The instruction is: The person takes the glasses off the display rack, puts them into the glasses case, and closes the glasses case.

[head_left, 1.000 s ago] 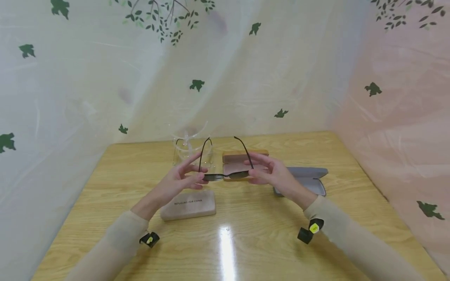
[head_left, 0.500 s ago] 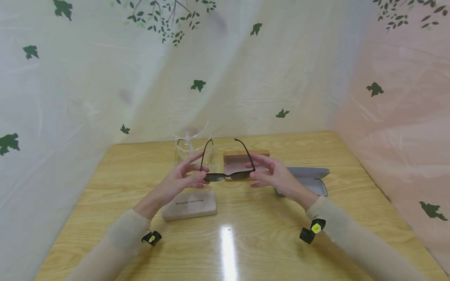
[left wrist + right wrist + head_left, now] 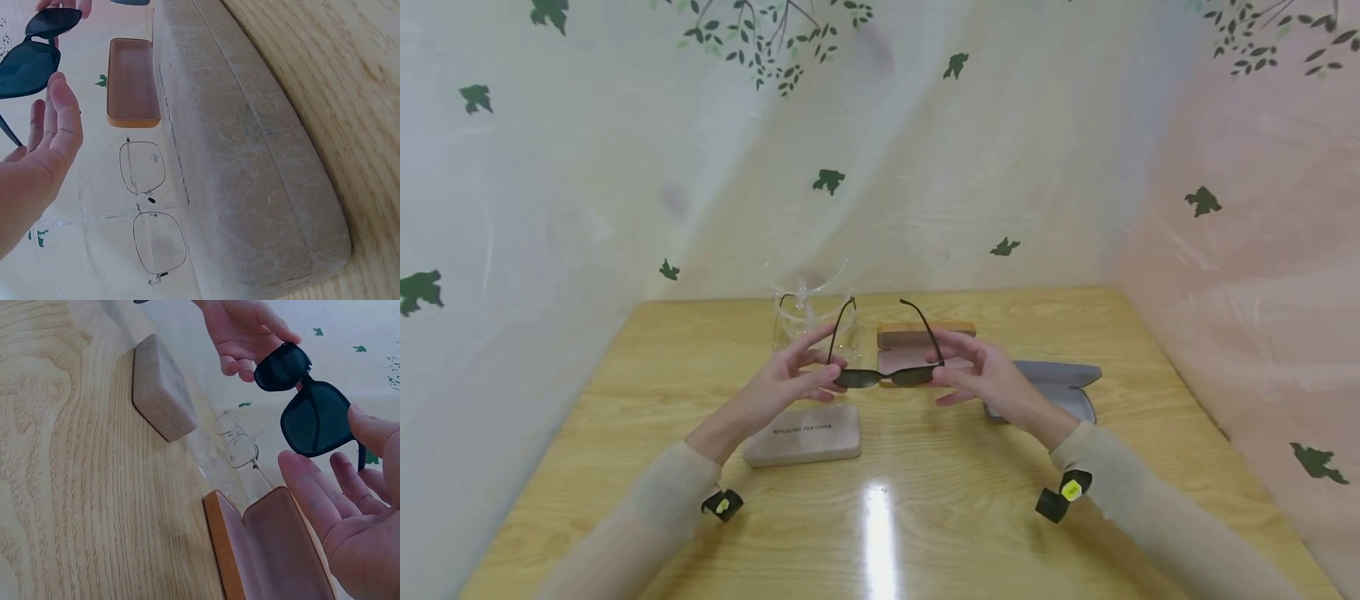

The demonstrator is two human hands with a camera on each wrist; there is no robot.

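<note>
A pair of black sunglasses (image 3: 859, 379) with dark lenses is held up over the table in the head view, temples unfolded and pointing away from me. My left hand (image 3: 786, 379) pinches the left end of the frame near the hinge, thumb in front and fingers behind. At the other end my right hand (image 3: 985, 375) pinches the frame the same way. Both lenses (image 3: 315, 419) show large in the right wrist view, between the two hands. In the left wrist view, the left thumb and fingertips (image 3: 61, 94) lie right at the lens edge.
A shut beige glasses case (image 3: 802, 437) with printed lettering lies below my left hand. Behind the hands is an open orange case (image 3: 925, 329) with pink lining; an open grey case (image 3: 1060, 371) sits to the right. Wire-rimmed glasses (image 3: 159, 240) rest by a clear stand (image 3: 805, 292).
The sunglasses have tilted slightly, so more of the lens fronts shows in the head view. Both hands keep their hold and have barely moved.
</note>
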